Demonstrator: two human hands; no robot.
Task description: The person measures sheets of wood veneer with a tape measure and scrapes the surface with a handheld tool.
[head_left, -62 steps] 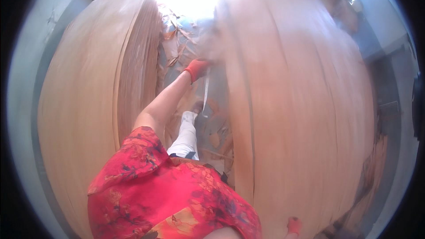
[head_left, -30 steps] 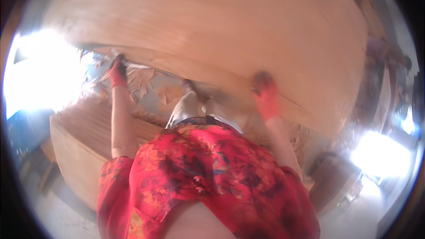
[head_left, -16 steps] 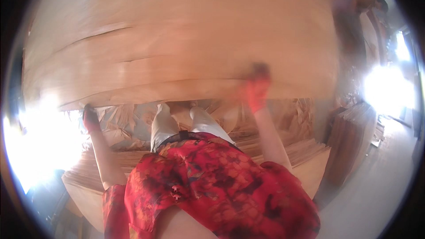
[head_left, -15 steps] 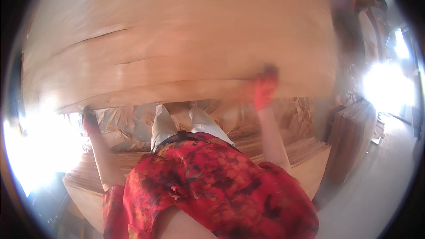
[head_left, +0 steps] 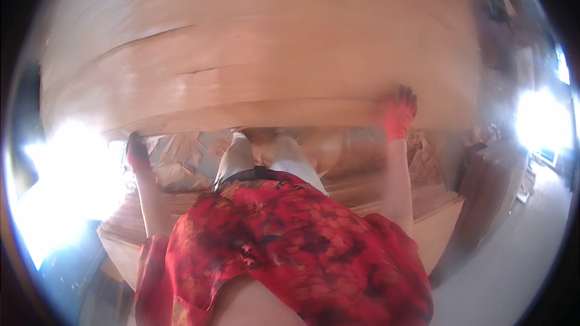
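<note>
A wide, thin tan wood veneer sheet spreads across the far side of the view, with a few dark splits in its grain. My right hand, in a red glove with dark fingertips, lies flat on the sheet near its front edge, fingers stretched out. At the front left corner, my left hand, gloved the same way, is closed at the sheet's edge and seems to pinch it. Its fingers are partly hidden and blurred.
A layered stack of veneer stands close to my body. Torn veneer scraps litter the floor around my legs. More upright stacked sheets stand at the right. Glaring light washes out the left side.
My right hand has slid to the right along the sheet, and its fingers show more plainly outstretched. My left hand stays at the left corner. The whole view has shifted slightly.
</note>
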